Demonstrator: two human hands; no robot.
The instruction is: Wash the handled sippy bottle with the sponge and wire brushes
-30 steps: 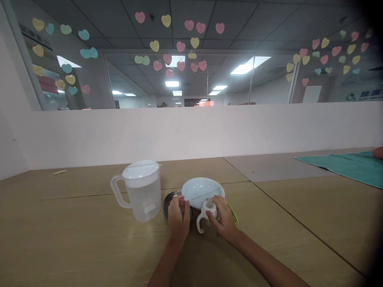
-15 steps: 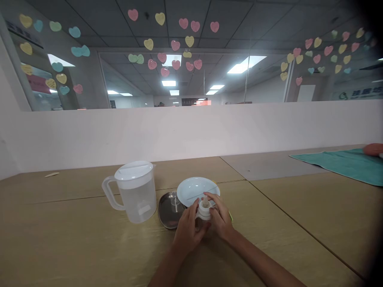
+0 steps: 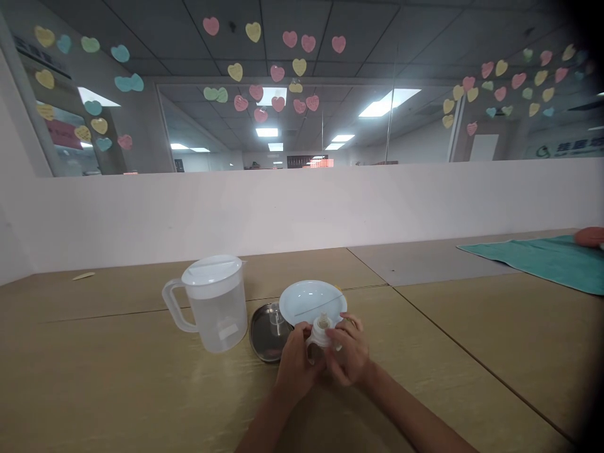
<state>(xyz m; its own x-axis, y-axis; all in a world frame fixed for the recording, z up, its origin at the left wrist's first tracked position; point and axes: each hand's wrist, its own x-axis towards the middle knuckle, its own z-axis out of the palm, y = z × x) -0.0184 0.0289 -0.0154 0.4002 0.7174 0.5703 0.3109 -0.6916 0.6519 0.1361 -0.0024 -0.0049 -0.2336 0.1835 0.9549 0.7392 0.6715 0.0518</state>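
A small baby bottle point(image 3: 321, 335) with a white collar, a clear teat and side handles stands upright between my hands in front of a bowl. My left hand point(image 3: 298, 362) is closed around its left side, the thumb hidden low behind the bottle. My right hand point(image 3: 350, 352) has its fingers curled at the right side of the collar, touching it. Most of the bottle's body is hidden by the fingers. A pale blue-white bowl point(image 3: 306, 301) with a thin stick across it sits just beyond the bottle.
Left of my hands lies a shallow metal tray point(image 3: 268, 343) with a small clear object in it. Farther left stands a clear lidded pitcher point(image 3: 218, 314). A green cloth point(image 3: 542, 257) with an orange-red thing point(image 3: 589, 237) lies far right, before a low white wall point(image 3: 283, 214).
My left hand has gone from over the tray to the bottle and closed around it. My right hand has shifted from the bottle's body and teat to curled fingers at the collar.
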